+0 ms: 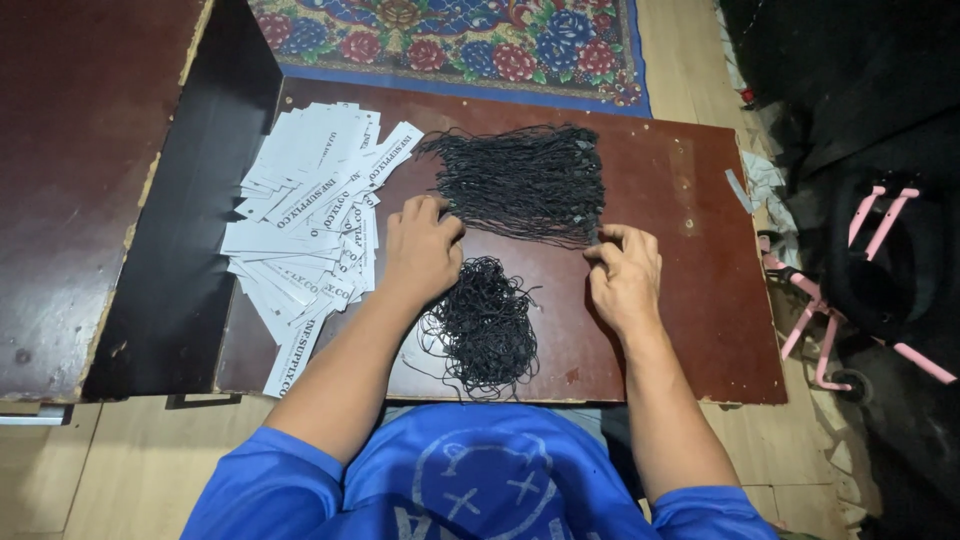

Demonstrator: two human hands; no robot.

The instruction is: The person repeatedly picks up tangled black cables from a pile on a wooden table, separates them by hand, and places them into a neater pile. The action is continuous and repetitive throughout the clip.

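A flat bundle of black strings (525, 183) lies across the middle of a dark red board (690, 300). My left hand (420, 250) rests at the bundle's near left edge, fingers curled onto the strings. At the near right edge my right hand (625, 275) pinches some strands. Between my forearms sits a tangled heap of black strings (483, 325). A fanned pile of white paper tags (305, 225) with black print lies to the left of my left hand.
A dark low table (70, 180) stands at the left, with a black gap beside the board. A floral rug (450, 40) lies beyond. At the right are a pink metal frame (840, 300) and dark cloth on the wooden floor.
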